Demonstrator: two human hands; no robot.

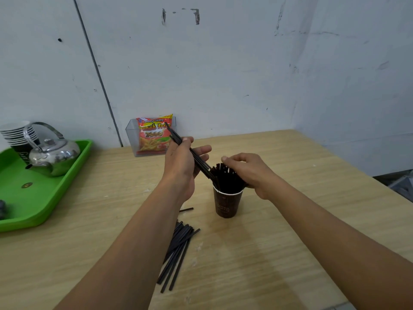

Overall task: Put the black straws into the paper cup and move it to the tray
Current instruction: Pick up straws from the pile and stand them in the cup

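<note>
**Straws half loaded, cup nowhere near the tray yet**

Biggest thing first: the wooden table (290, 231) runs on well past the right hand (250, 173) before its right edge drops off, so there's bare board around both hands. The green tray (44, 202) sits well off to the left of the left hand (181, 166), by the table's left side. A steel kettle (53, 155) and some stacked cups (16, 135) crowd its far end (so the near half looks like the landing spot, just my guess). The slide from cup to tray looks open to me.

The left hand has a few pinched straws (175, 136) between thumb and fingertips. They're tilted so the lower ends poke at the cup mouth and the upper ends point away toward a snack packet (154, 135) beyond the knuckles. The slant seems meant to thread them in beside what's already there.

The right hand is curved over the tops of the standing straws (225, 179), fingers wrapped round the far side. I reckon it's herding them aside to leave a gap, and stopping the light cup from tipping.

The paper cup (227, 205) stands upright directly under the right hand, just right of the left wrist. The loose straws (176, 249) lie flat beside the left forearm, with one stray straw (186, 209) between that pile and the cup, so there's plenty left to load.
</note>
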